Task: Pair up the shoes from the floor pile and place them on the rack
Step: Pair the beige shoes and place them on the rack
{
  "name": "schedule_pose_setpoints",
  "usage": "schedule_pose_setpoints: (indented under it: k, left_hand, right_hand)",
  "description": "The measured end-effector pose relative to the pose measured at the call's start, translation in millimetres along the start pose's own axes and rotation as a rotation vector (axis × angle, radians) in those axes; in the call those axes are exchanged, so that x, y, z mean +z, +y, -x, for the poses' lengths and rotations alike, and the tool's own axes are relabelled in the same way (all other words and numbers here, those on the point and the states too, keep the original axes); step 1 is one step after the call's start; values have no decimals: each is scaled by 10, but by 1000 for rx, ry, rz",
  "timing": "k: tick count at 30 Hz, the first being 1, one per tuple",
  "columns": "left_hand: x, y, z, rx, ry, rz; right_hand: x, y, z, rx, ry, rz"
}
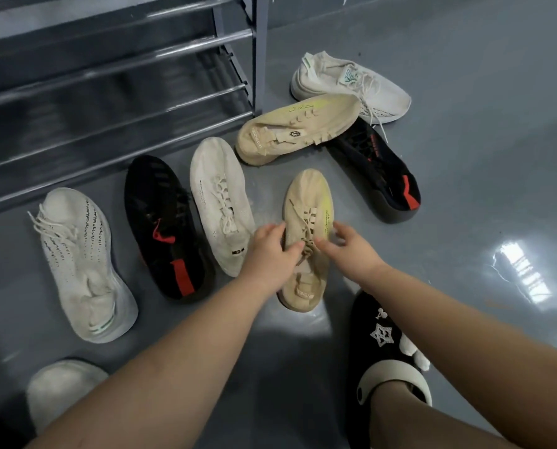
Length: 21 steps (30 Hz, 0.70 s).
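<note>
The left hand [272,251] grips the near beige shoe [306,222] at its laces. The right hand [351,246] hovers beside them, fingers loosely open. Its mate [298,132] lies by the rack [108,76].

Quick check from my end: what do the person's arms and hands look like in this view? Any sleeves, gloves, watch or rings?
Both arms are bare from the bottom edge of the frame to the wrists: no sleeves show. The left hand and right hand wear no gloves, and no watch, bracelet or ring is visible on either. The fingers look short and rounded. No marks or bandages show on the forearms.
</note>
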State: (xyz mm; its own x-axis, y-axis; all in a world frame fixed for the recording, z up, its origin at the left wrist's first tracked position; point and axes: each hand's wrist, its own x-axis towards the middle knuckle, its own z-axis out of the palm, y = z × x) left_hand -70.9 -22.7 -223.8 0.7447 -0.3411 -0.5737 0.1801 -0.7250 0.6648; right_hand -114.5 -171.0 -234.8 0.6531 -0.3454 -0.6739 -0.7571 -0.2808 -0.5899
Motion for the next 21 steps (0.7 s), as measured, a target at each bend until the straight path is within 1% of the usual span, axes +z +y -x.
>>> schedule_pose_setpoints:
  k: [3,9,12,15,18,21]
  left_hand:
    - [-189,99,-212,105,49,-136]
    - [-550,213,-587,176,80,-403]
    - [-670,211,-731,207,75,-536]
    - [-806,187,-878,227,74,-666]
    - [-902,180,-1043,176,73,-683]
    - [-918,207,-1220,118,96,-613]
  right_hand:
    - [-98,-264,-124,-95,38,145]
    - [-182,-787,-427,-295,45,484]
    - [-179,-946,-591,-360,55,623]
    - [-174,-1035,-723,-442,97,841]
    - [-186,-1094,-831,-486,97,1013]
    - [-219,-1149,-962,-503,100,1076]
